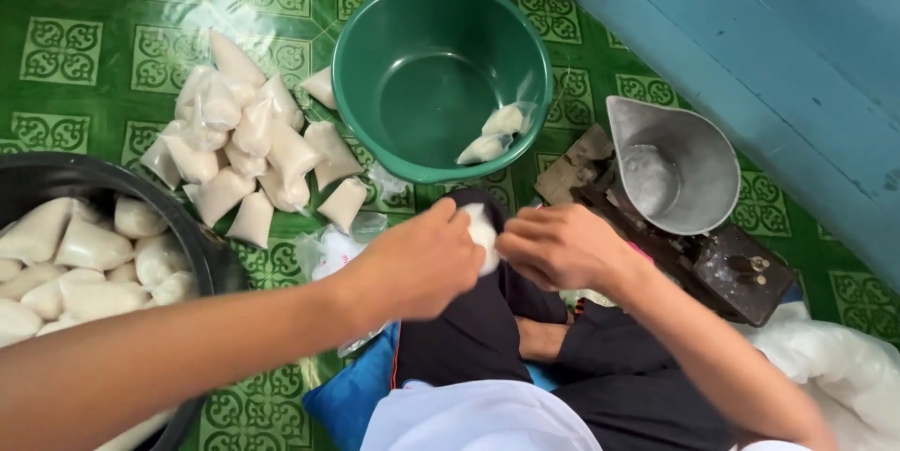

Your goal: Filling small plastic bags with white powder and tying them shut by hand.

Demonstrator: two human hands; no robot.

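Note:
A small clear bag of white powder (482,230) sits between both my hands, just above my lap. My left hand (417,259) grips it from the left and my right hand (558,247) pinches it from the right. Right behind them stands a green plastic basin (375,57) with two filled bags (494,135) lying against its near right wall.
A heap of filled bags (248,146) lies on the green patterned floor at the left. A black tub (211,259) of more bags stands at the near left. A metal scoop-pan scale (680,179) stands at the right, before a blue wooden wall (778,48). A large white sack (834,362) lies far right.

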